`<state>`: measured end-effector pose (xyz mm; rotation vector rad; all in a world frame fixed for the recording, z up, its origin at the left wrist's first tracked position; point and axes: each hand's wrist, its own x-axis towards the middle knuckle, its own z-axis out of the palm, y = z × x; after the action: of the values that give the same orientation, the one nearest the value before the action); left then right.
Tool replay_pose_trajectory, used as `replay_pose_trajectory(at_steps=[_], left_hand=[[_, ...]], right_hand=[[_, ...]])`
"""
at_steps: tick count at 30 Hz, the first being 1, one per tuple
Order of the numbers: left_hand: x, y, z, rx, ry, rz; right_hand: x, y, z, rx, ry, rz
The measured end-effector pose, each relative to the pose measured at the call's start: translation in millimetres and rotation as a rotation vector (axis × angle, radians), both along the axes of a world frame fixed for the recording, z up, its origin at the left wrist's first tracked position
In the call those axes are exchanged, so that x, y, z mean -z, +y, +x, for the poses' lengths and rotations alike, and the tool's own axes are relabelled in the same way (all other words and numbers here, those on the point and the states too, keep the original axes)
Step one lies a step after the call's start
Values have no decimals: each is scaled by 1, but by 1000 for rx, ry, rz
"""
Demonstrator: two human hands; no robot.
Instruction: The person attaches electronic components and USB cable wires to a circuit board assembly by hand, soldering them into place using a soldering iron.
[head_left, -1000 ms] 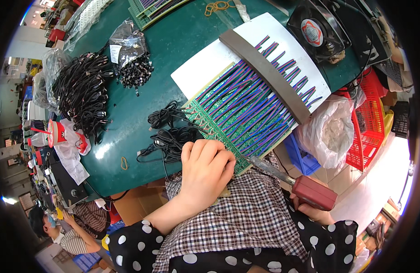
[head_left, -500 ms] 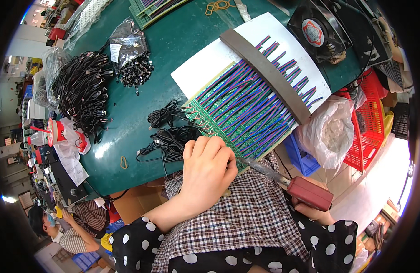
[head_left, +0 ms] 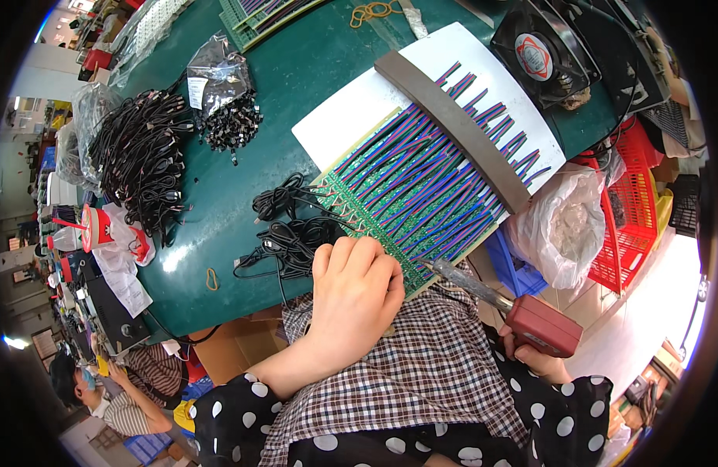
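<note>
My left hand (head_left: 351,292) is closed, its fingertips pinched down at the near left edge of a green circuit board panel (head_left: 357,208); whatever they grip is hidden beneath them. In my right hand (head_left: 536,361) is a soldering iron (head_left: 544,325) with a dark red handle, its metal shaft pointing left and its tip over the near edge of the panel, just right of my left fingers. Rows of blue, red and black wires (head_left: 409,204) lie across the panel. Coiled black cables (head_left: 303,235) sit beside it, some with thin wire ends at its left edge.
A brown bar (head_left: 452,128) lies across the wires on a white sheet (head_left: 347,117). Bundled black cables (head_left: 141,148) and a bag of small black parts (head_left: 223,78) are on the left. A black fan (head_left: 539,56) stands back right, near a plastic-lined bag (head_left: 563,229) and red basket (head_left: 635,206).
The soldering iron has shifted right, its tip now slightly farther from my left fingers, and its handle has turned a little. My left hand stays almost still.
</note>
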<state>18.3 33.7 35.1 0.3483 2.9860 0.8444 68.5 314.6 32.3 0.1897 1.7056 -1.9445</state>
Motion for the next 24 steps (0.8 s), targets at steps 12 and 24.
replay_pose_trajectory(at_steps=[12, 24], left_hand=[[8, -20, 14, 76, 143, -64], [10, -27, 5, 344, 337, -166]], right_hand=[[-1, -10, -4, -19, 43, -25], [20, 10, -1, -294, 383, 224]])
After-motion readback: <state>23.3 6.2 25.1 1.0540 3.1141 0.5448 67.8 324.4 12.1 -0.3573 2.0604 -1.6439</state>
